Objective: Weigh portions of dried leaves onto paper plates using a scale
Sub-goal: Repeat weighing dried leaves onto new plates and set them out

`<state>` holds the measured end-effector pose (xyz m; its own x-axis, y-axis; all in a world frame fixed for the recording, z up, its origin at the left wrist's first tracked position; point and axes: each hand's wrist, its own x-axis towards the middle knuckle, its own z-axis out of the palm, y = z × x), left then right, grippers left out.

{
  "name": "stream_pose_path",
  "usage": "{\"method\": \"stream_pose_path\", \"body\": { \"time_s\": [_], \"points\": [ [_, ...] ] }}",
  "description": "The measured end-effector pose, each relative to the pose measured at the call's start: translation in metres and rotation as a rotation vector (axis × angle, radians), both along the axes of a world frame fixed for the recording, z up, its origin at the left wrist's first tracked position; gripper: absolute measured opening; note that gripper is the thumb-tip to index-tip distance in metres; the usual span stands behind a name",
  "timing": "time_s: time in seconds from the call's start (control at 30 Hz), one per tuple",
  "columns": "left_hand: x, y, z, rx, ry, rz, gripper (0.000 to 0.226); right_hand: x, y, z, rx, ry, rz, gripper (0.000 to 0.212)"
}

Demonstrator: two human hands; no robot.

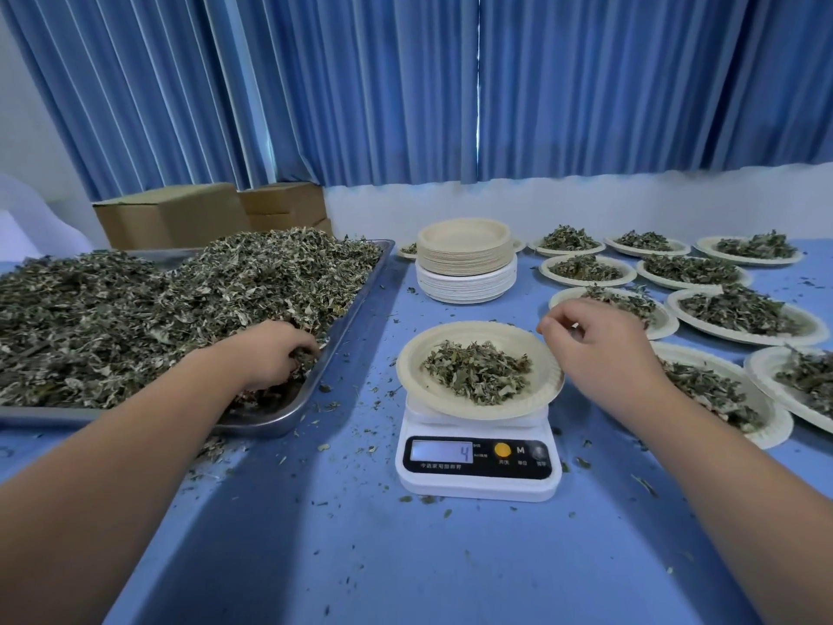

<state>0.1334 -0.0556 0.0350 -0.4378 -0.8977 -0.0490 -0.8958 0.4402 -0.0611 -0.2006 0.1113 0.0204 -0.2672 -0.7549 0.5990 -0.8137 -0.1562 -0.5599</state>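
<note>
A white digital scale (478,464) stands at the table's middle, its display reading 4. On it sits a paper plate (414,354) carrying a small mound of dried leaves (478,371). My left hand (275,351) is dug into the big heap of dried leaves (148,309) in the metal tray (333,336), fingers curled round a clump. My right hand (595,338) hovers over the plate's right rim with thumb and fingers pinched together; whether leaves are between them I cannot tell.
A stack of unused paper plates (465,263) stands behind the scale. Several filled plates (739,315) cover the table's right side. Cardboard boxes (180,214) sit at the back left. Leaf crumbs litter the blue tablecloth (360,557).
</note>
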Motion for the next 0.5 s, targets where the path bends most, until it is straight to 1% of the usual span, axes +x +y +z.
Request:
{"method": "stream_pose_path", "body": {
  "time_s": [0.1, 0.2, 0.27, 0.37, 0.5],
  "points": [
    [0.004, 0.005, 0.002, -0.03, 0.086, -0.006, 0.036, 0.001, 0.001, 0.001, 0.015, -0.003, 0.004, 0.019],
    [0.006, 0.011, 0.01, -0.136, 0.172, -0.039, 0.027, 0.001, 0.003, 0.002, 0.011, -0.006, 0.0, 0.018],
    [0.007, 0.014, 0.018, -0.202, 0.194, -0.039, 0.025, 0.001, 0.003, 0.003, 0.007, -0.007, -0.005, 0.018],
    [0.01, 0.019, 0.029, -0.265, 0.156, -0.021, 0.026, 0.002, 0.004, 0.003, 0.018, -0.005, -0.011, 0.018],
    [0.014, 0.025, 0.034, -0.307, 0.047, 0.015, 0.031, 0.002, 0.004, 0.003, 0.026, 0.0, -0.008, 0.019]
  ]
}}
